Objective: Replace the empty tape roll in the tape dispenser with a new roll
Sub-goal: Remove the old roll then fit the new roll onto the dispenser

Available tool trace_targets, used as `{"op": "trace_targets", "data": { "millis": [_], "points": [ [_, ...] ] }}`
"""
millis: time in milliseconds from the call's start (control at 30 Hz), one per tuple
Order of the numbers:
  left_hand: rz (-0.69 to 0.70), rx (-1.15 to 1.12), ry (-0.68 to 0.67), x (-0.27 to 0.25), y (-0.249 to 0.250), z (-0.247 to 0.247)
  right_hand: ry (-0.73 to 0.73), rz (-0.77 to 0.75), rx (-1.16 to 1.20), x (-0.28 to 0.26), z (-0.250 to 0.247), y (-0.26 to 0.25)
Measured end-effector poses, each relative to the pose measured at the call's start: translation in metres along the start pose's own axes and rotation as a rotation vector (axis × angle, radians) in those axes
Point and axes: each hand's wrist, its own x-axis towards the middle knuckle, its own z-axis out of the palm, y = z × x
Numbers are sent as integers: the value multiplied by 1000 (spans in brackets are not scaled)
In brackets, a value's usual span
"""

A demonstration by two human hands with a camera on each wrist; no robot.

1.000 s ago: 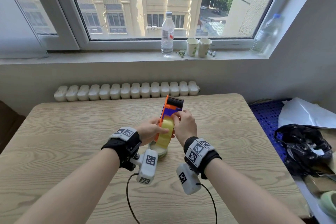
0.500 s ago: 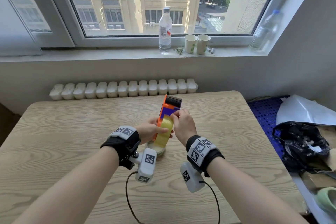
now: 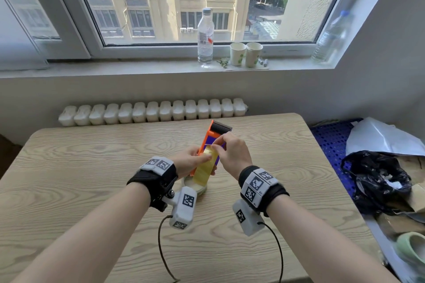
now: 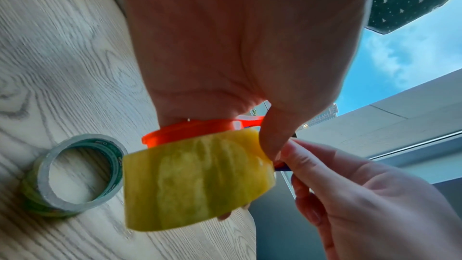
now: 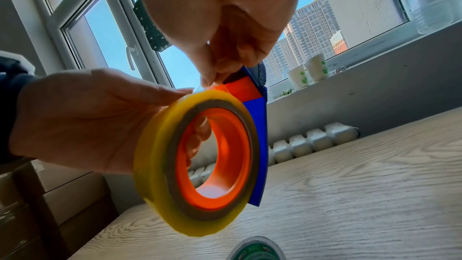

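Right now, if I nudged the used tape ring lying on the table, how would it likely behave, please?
The used tape ring lies flat on the table, so it would probably slide rather than roll. It looks like a thin hollow ring, so likely light. Set on edge, it would probably roll away.

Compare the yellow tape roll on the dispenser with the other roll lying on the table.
The yellow tape roll sits on the orange hub of the tape dispenser, held up off the table by the left hand; the spent roll lies flat on the wood, untouched. The yellow roll carries a thick winding of tape; the spent roll looks like a thin ring with green print. The right hand pinches at the yellow roll's top edge. Both are open rings.
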Motion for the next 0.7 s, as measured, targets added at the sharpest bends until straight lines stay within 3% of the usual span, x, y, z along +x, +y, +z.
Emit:
{"op": "trace_targets", "data": {
  "millis": [167,400,700],
  "points": [
    [8,128,153,1,-1,5,36,-53,69,-1,-4,-8],
    [26,143,58,-2,-5,-4,60,-32,127,7,-14,-8],
    [-14,226,231,3,-1,3,39,-60,203,14,-17,-22]
  ]
}}
